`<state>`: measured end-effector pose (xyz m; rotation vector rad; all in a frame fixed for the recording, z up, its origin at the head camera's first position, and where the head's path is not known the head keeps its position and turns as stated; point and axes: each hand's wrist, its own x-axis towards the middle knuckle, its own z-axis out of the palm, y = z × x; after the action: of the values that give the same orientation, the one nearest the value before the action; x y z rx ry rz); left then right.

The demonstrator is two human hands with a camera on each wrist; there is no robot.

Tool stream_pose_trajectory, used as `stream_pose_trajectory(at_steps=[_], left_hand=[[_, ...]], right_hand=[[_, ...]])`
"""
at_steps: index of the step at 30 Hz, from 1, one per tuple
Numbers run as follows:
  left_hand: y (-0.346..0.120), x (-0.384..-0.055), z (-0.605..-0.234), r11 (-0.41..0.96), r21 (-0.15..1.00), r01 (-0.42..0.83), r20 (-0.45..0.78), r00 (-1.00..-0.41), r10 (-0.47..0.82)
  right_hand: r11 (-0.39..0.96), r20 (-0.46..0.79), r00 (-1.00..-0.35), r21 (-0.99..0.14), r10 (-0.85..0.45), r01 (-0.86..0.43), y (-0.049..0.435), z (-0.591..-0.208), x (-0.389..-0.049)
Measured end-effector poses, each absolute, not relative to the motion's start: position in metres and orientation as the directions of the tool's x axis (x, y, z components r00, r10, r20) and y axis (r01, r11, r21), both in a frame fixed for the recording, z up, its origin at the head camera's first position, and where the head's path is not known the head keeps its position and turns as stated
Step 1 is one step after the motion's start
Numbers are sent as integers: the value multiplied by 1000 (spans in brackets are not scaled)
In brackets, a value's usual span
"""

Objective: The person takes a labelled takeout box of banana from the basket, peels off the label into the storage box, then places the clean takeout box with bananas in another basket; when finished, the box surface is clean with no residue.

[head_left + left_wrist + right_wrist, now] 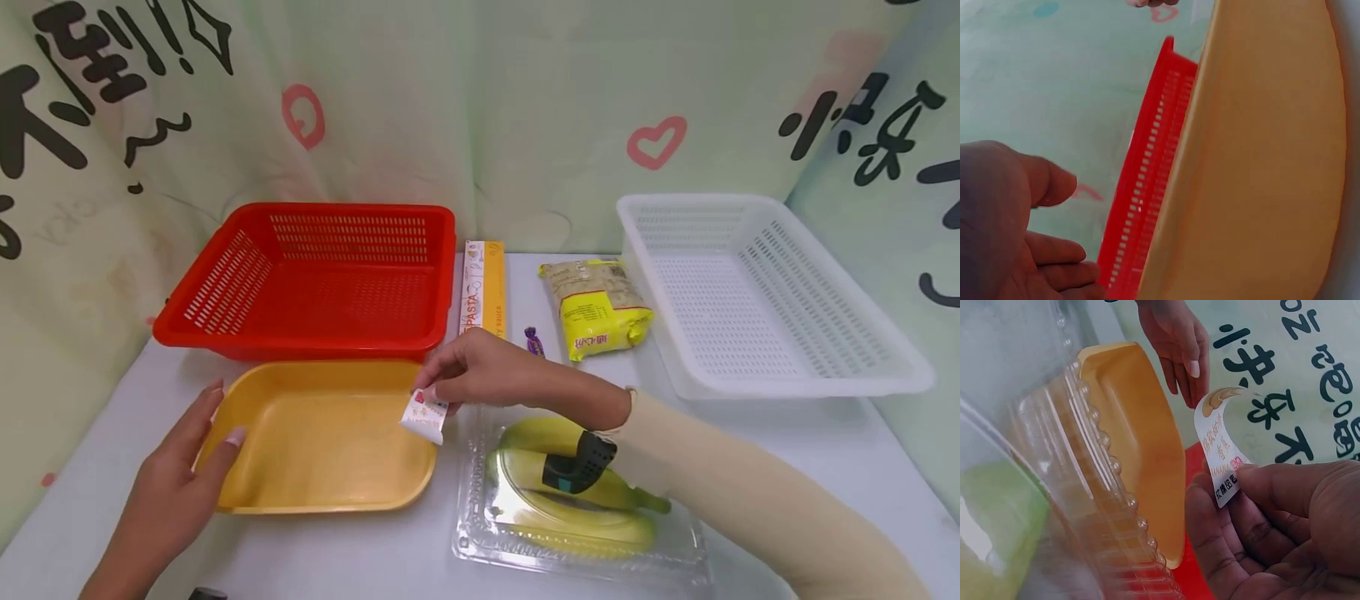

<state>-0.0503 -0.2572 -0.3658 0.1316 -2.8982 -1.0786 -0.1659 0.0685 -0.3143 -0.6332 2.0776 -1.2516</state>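
Note:
My right hand (483, 371) pinches a small white paper label (1219, 444) between thumb and fingers. The label curls and carries orange print with a banana picture and the word BANANA. It hangs over the right edge of an orange-yellow tray (322, 442), which has nothing in it. Fingers extended and thumb apart, my left hand (180, 471) is at the tray's left rim, overlapping it in the head view. Below my right forearm lies a clear plastic clamshell box (474, 508) with bananas (540, 437) inside.
Behind the tray stands a red basket (337, 283). A pasta box (483, 279), a purple-wrapped candy (533, 340) and a yellow-and-beige food bag (596, 308) lie mid-table. A white basket (757, 325) is at the right. A printed curtain (540, 108) closes the back.

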Motion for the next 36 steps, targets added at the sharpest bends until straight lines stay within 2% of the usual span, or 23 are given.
stream_pose_trajectory(at_steps=[3,6,10,14,22,36], left_hand=[[-265,-49,-370,751,654,-94,-4,-993,-121],[-270,-50,-373,749,647,-142,-77,-990,-121],[-275,-54,-376,762,631,-148,-187,-982,-36],[-282,-53,-378,777,621,-107,-223,-974,44],[-288,-53,-388,768,617,-173,-304,-952,29],[-288,-49,-391,768,620,-162,-293,-956,34]], right_hand=[[454,-273,-699,-887,-661,-83,62,-314,-168],[450,-270,-702,-890,-659,-80,57,-314,-171],[449,-267,-710,-890,-652,-78,53,-317,-176],[478,-286,-728,-876,-623,-66,48,-320,-180],[502,-304,-739,-863,-601,-54,44,-324,-182],[473,-294,-726,-880,-622,-48,37,-332,-181]])
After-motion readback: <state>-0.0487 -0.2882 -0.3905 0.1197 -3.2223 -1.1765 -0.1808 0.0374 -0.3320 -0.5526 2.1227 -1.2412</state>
